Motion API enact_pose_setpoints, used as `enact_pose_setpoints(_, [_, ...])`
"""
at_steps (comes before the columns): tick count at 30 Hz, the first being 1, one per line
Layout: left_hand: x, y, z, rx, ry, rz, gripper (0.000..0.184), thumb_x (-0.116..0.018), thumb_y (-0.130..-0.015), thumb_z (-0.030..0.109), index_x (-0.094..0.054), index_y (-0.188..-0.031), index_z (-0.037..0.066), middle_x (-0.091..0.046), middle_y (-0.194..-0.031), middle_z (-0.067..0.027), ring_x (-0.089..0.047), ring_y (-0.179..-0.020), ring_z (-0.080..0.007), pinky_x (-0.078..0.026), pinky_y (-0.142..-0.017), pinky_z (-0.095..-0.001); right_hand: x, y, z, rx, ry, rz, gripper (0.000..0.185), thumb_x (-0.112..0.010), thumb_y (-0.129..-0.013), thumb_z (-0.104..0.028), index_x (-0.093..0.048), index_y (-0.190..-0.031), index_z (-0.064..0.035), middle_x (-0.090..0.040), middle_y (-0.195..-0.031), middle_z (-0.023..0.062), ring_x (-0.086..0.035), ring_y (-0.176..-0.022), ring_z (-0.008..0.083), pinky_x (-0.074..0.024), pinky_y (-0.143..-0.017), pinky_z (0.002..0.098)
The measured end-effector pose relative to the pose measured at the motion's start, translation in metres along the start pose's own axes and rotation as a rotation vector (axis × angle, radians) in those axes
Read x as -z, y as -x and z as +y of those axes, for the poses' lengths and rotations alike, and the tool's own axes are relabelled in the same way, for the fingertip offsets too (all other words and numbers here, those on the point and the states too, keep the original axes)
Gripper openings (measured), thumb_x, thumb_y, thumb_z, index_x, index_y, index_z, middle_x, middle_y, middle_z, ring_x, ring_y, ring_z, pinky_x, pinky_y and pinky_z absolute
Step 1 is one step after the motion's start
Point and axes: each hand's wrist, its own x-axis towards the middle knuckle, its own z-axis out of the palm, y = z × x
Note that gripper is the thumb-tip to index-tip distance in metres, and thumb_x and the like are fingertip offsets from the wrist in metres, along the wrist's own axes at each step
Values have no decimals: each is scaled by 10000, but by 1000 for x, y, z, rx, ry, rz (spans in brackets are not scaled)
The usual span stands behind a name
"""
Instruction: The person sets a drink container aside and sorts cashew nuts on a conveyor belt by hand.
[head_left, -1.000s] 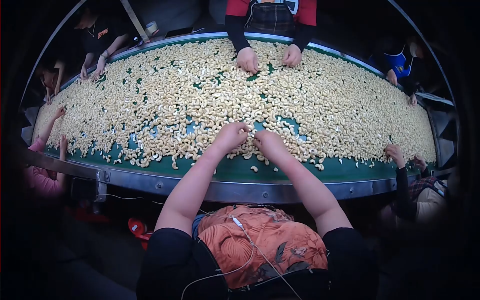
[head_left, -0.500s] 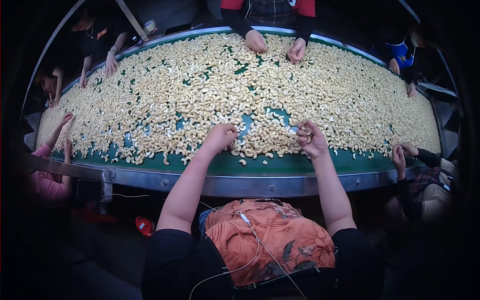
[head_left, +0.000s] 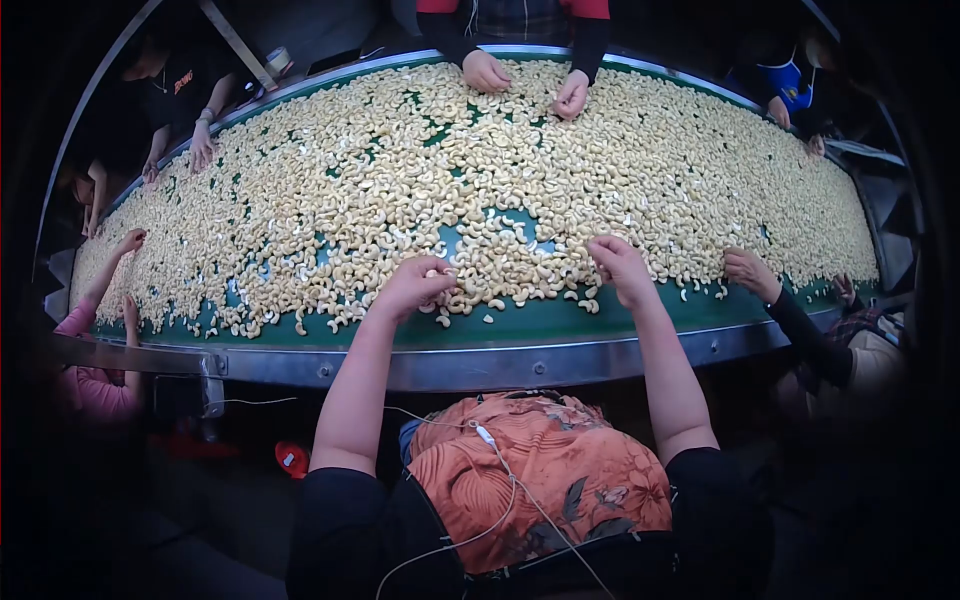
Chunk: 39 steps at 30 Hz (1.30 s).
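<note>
A thick layer of pale cashew nuts [head_left: 520, 265] covers the green belt [head_left: 540, 327] in front of me. My left hand [head_left: 412, 288] is closed at the near edge of the nuts, fingers curled inward, with a pale cashew showing at the fingertips. To the right, my right hand [head_left: 622, 270] has its thumb and fingers pinched together over the nuts, back of the hand upward. Whatever lies inside that pinch is hidden. Between my hands is a loose heap of cashews, with a bare green patch just beyond it.
A metal rail [head_left: 480, 368] runs along the near side. Across the belt a co-worker's hands [head_left: 485, 72] touch the nuts. At right, another person's hand [head_left: 750, 272] reaches in; more people work at left. A white cable [head_left: 512, 475] hangs over my orange patterned apron [head_left: 560, 450].
The nuts have shifted left relative to my view. My left hand has moved left and slightly down. My right hand has turned from palm-up to fingers-down. The right neighbour's hand has reached further in.
</note>
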Motion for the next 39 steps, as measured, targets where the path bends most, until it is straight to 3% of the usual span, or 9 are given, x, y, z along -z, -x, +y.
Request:
enact_pose_setpoints(2, [-4,4,8,28,311,-67,108,-623,-788,167,-587,-820,70,-546,-630,22,-446,-496,-33,-314,-421,-173,-12,4,2,337,622,52,187,-622,-787,-202,-600,-887,-47,-553,-680,-6,-489,-571,78,-396,-522,217])
enact_pose_setpoints(6, [-38,-22,22,3,267,-81,126,-609,-790,186,-604,-814,62,-568,-675,-11,-485,-523,-67,-363,-450,-202,-11,9,22,250,780,11,204,-645,-754,-174,-616,-889,-24,-578,-681,29,-526,-618,98,-438,-574,246])
enact_pose_setpoints(15, [-107,-79,32,-321,-960,222,150,-528,-740,167,-608,-771,44,-616,-740,-153,-597,-729,-327,-469,-657,-427,39,27,15,-247,-415,-48,168,-614,-823,-188,-545,-928,-76,-516,-653,-37,-482,-548,41,-345,-471,161])
enact_pose_setpoints(22, [-108,-61,12,-319,-1085,353,152,-563,-743,164,-598,-786,23,-616,-703,-141,-614,-679,-278,-479,-613,-394,-8,13,29,533,1021,-42,191,-611,-736,-160,-584,-846,-6,-594,-731,114,-584,-641,247,-459,-600,350])
enact_pose_setpoints(25, [-102,-53,30,-52,-407,103,134,-615,-739,153,-602,-777,25,-607,-662,-72,-605,-625,-166,-470,-547,-302,-13,5,40,689,1241,-60,178,-587,-773,-149,-581,-862,6,-586,-732,91,-577,-634,121,-461,-563,269])
enact_pose_setpoints(29, [-120,-51,55,-10,458,-4,183,-638,-778,136,-577,-938,71,-530,-642,16,-427,-477,-42,-320,-410,-178,9,26,5,-103,492,-533,178,-610,-800,-227,-575,-861,-63,-567,-809,37,-558,-777,95,-438,-539,232])
enact_pose_setpoints(32, [-149,-84,56,23,285,-122,150,-638,-784,161,-590,-899,77,-527,-629,19,-444,-502,-44,-335,-430,-179,40,40,10,-302,-385,-624,212,-615,-815,-246,-532,-931,-89,-544,-833,16,-532,-719,79,-398,-484,202])
enact_pose_setpoints(37, [-202,-107,49,-321,-486,-27,136,-633,-742,175,-637,-812,58,-550,-598,-25,-495,-521,-88,-398,-487,-244,94,31,14,-216,-426,-407,221,-616,-819,-233,-536,-954,-78,-548,-801,10,-528,-705,78,-417,-538,200])
enact_pose_setpoints(39, [-208,-103,44,-252,-484,-8,151,-633,-743,185,-636,-813,52,-562,-614,-31,-503,-533,-95,-408,-501,-251,103,14,9,65,243,-184,199,-615,-808,-219,-573,-918,-57,-567,-802,28,-553,-726,109,-442,-579,236])
